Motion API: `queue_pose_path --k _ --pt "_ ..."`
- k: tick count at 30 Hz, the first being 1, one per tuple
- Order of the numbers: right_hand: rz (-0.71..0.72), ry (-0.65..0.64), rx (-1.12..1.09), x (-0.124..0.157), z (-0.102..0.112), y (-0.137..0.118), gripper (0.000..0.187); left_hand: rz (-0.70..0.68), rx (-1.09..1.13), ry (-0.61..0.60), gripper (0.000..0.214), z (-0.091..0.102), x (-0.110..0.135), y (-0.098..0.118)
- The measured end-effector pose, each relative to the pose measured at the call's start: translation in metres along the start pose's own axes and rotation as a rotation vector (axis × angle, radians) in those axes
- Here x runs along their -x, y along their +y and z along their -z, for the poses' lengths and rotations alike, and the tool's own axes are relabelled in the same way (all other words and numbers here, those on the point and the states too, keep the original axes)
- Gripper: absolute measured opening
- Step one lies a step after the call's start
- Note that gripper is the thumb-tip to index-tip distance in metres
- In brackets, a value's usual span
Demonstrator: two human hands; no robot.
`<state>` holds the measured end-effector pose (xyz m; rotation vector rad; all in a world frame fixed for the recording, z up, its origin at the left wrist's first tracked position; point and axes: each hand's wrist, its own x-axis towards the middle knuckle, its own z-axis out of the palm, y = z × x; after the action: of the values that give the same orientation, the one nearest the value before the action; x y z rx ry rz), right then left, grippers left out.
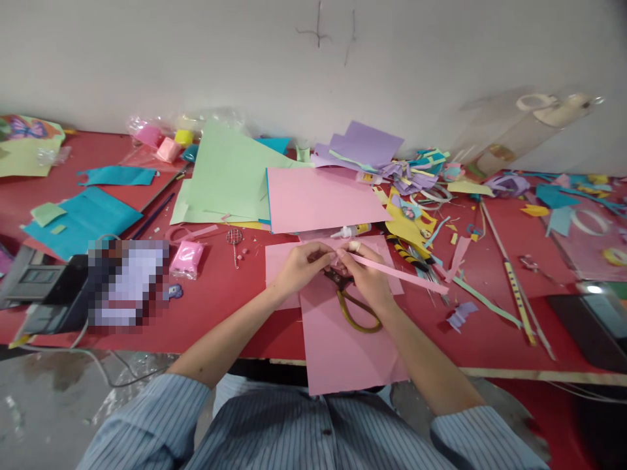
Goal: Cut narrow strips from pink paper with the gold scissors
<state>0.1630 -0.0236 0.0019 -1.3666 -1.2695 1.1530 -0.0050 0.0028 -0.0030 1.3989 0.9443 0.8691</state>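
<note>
My left hand (pixel 300 264) and my right hand (pixel 367 277) meet over a pink paper sheet (pixel 343 346) that hangs over the red table's front edge. Both pinch one end of a long pink paper strip (pixel 406 274), which runs out to the right. Under my right hand lie scissors (pixel 355 307) with yellowish handles, resting on the pink sheet. A small glue bottle (pixel 350 230) lies just beyond my fingers.
The red table (pixel 220 307) is strewn with paper: pink (pixel 318 196), green (pixel 230 173), blue (pixel 83 219) and purple sheets (pixel 365 143), and scraps at right. A pink packet (pixel 186 258) sits left of my hands. Dark devices stand at the left (pixel 44 290) and right edges (pixel 592 320).
</note>
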Motion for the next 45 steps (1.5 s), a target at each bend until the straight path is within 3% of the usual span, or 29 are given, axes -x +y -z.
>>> queue_pose_path --k 26,33,36,40,45 --pt "-0.048 -0.035 -0.081 -0.001 0.000 0.004 0.027 -0.018 0.031 0.001 0.020 0.000 0.000 0.000" --pt "0.003 -0.090 -0.105 0.001 -0.001 0.003 0.023 -0.029 0.039 0.037 0.019 0.001 0.000 0.002" --pt "0.042 -0.163 -0.094 0.000 0.002 0.000 0.031 -0.029 0.077 0.046 0.019 0.005 -0.001 0.004" --pt "0.055 -0.179 -0.070 -0.002 0.010 -0.003 0.018 -0.035 0.099 0.001 0.018 0.014 -0.002 0.008" --pt "0.026 -0.159 -0.083 -0.001 0.007 -0.002 0.019 -0.018 0.049 -0.090 0.017 0.018 0.000 0.010"
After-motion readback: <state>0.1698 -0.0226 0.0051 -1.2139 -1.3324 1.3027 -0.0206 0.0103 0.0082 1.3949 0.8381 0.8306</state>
